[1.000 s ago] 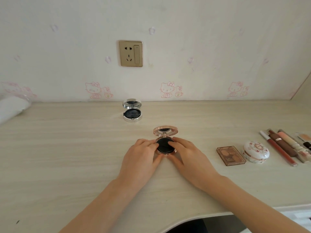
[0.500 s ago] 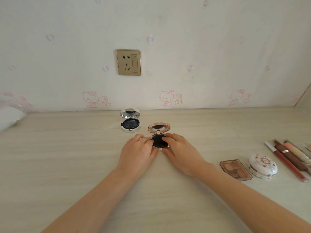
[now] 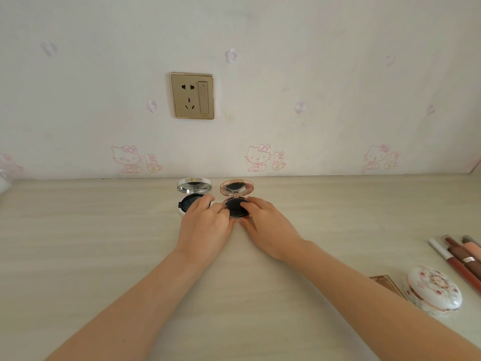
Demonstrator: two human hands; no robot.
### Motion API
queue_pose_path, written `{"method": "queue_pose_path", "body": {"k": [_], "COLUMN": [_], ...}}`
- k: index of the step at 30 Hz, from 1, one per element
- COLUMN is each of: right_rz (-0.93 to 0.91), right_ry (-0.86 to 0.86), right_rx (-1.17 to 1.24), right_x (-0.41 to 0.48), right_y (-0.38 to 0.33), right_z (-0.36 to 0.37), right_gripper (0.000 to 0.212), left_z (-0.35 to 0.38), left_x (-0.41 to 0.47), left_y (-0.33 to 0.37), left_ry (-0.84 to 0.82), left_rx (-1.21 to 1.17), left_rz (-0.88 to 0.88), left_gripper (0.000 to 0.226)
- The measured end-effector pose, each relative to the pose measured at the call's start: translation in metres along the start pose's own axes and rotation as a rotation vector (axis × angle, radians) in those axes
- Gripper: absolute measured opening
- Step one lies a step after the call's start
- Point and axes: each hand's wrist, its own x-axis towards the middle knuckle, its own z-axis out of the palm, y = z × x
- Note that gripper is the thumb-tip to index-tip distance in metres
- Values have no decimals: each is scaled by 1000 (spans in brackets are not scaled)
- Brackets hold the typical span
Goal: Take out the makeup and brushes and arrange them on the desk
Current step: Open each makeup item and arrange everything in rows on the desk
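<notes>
Item: rose-gold compact (image 3: 236, 199), lid open, pinched at its base by left hand (image 3: 205, 225) and right hand (image 3: 268, 225); each grip closed on it. Silver compact (image 3: 194, 195) just left of the grip. Advice: square it level with its neighbour on the counter (image 3: 78, 243).

The desk (image 3: 91, 256) looks like pale matt wood grain. The silver compact (image 3: 194, 185) has a shiny mirror-like rim; the pink compact (image 3: 236, 188) gleams rose-gold. The floral case (image 3: 434, 293), near the right edge, seems glossy, perhaps ceramic.
</notes>
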Motion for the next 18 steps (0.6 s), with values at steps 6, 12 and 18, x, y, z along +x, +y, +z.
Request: {"method": "queue_pose_path", "body": {"k": [6,12,18], "right_rz": [0,-3,-15], "right_ry": [-7,2,8], "right_rx": [5,7,-8], "right_x": [12,11,8], "right_y": [0,-2,-4], "right_z": [1,3,-1], "right_gripper": [41,41,40], "left_z": [10,11,6], "left_x": [6,5,4], "left_y": [-7,-10,-11], "left_ry": [-19,-34,-79], "left_rx": [-12,-20,-48], "left_rz": [-23,-46,-71], "left_gripper": [18,19,19]}}
